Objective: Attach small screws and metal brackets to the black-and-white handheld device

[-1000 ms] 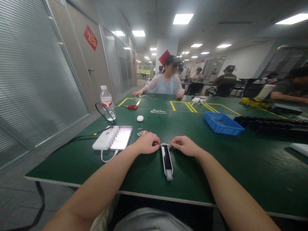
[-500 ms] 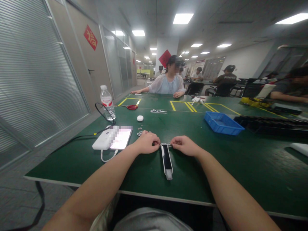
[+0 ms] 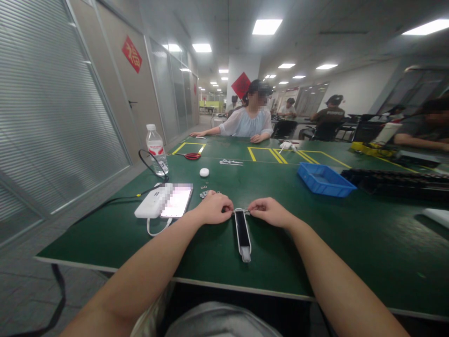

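Note:
A long, narrow device with a black top, a white rim and a grey near end lies on the green table, pointing toward me. A thin crosspiece sits at its far end. My left hand is closed, fingertips pinching the left side of that crosspiece. On the opposite side, my right hand is closed in a pinch at the right end. The fingers partly hide what they grip. Small metal parts lie just beyond my left hand, partly covered by it.
To the left are a white power bank, a lit phone and a water bottle. Farther off lie a white earbud case, red-handled scissors and a blue tray. A person sits across the table.
The device and its crosspiece have shifted very slightly left, with both hands staying at its ends. The person opposite has moved a little to the right.

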Motion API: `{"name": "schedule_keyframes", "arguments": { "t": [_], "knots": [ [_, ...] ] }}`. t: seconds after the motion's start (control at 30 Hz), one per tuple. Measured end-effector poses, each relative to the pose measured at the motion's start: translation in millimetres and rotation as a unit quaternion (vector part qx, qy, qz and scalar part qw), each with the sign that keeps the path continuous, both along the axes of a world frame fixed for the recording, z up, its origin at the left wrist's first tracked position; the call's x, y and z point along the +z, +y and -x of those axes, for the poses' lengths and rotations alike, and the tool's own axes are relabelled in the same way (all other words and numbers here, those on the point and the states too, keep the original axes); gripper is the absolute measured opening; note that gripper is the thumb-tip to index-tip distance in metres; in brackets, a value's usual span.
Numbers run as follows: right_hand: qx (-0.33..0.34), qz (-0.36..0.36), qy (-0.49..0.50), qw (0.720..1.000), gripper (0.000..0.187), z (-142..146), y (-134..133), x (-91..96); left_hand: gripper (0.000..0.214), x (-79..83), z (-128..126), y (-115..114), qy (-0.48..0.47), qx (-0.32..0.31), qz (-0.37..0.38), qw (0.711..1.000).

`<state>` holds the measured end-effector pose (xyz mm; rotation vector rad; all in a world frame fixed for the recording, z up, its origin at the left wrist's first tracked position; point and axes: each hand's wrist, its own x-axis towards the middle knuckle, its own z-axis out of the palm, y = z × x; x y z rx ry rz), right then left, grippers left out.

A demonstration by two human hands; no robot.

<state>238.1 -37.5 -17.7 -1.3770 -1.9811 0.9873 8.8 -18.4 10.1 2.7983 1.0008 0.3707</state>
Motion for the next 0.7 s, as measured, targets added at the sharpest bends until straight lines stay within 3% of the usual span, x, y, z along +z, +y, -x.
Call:
{"name": "schedule_keyframes", "arguments": {
  "t": [0.7],
  "knots": [
    [0.016, -0.035, -0.023, 0.999, 0.029, 5.9, -3.8, 1.6, 0.018, -0.1, -0.7, -0.9, 0.0, -0.001, 0.0, 1.0]
  ]
}}
